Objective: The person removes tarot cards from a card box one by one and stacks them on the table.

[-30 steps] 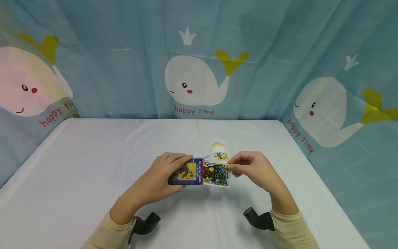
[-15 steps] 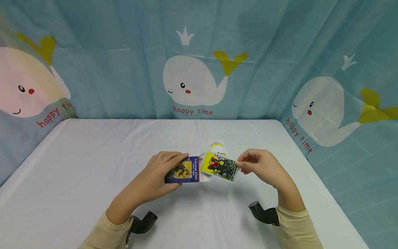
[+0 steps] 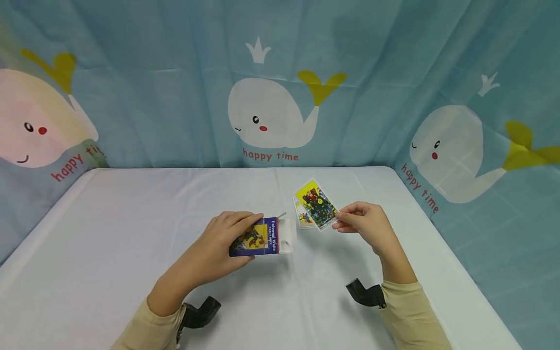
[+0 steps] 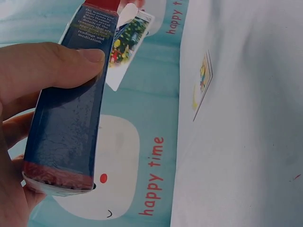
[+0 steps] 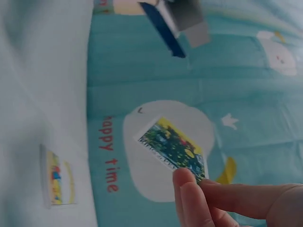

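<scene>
My left hand (image 3: pixel 220 243) grips a blue tarot deck box (image 3: pixel 255 238), fingers over its far side and thumb at its near side. The box's end faces right with its white flap (image 3: pixel 286 236) out. In the left wrist view the thumb presses along the dark blue narrow side of the box (image 4: pixel 71 127). My right hand (image 3: pixel 367 221) pinches one corner of a yellow-topped tarot card (image 3: pixel 317 204) between thumb and fingers. Held tilted, that card overlaps another tarot card (image 3: pixel 302 218) lying face up on the table. The right wrist view shows the pinched card (image 5: pixel 173 146) from behind the fingertips.
A white cloth covers the table (image 3: pixel 131 218). Blue curtains (image 3: pixel 175 97) printed with whales hang along its back and sides. Black curved mounts (image 3: pixel 199 313) stick out from both wrists, close over the cloth.
My right hand has drawn the yellow-topped card out of the box and carried it up and away, turning it more upright over the lying card. The left hand shifts slightly left with the box.
</scene>
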`<action>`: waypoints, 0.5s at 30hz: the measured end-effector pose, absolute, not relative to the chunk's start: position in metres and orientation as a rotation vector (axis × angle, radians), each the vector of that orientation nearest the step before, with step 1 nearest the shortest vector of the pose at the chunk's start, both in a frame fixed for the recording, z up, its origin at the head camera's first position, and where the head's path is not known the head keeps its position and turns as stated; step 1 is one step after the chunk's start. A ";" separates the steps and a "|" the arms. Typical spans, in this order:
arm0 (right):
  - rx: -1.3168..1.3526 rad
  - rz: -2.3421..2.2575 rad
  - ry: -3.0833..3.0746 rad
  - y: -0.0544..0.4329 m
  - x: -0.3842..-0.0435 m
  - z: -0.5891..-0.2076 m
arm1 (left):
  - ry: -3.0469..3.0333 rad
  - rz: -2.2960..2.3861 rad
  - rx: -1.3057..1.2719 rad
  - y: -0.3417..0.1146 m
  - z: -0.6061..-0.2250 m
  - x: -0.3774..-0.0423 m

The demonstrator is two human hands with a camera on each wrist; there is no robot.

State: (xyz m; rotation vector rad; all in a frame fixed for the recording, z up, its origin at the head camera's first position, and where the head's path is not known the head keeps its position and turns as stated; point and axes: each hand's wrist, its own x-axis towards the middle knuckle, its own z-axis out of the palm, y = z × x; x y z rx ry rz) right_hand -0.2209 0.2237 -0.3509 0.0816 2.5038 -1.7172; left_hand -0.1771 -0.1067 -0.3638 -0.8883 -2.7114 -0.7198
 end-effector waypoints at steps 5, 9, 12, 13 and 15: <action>0.171 -1.726 2.483 0.219 -0.230 -0.368 | -2.715 -0.719 -0.880 -0.108 -0.365 -0.177; 0.207 -1.790 2.413 0.215 -0.237 -0.381 | -2.696 -0.713 -0.891 -0.108 -0.365 -0.178; 0.239 -1.870 2.333 0.213 -0.241 -0.390 | -2.693 -0.716 -0.896 -0.108 -0.364 -0.178; 0.251 -1.900 2.304 0.212 -0.242 -0.392 | -2.699 -0.720 -0.894 -0.108 -0.364 -0.178; 0.277 -1.956 2.242 0.211 -0.245 -0.398 | -2.713 -0.724 -0.887 -0.109 -0.364 -0.178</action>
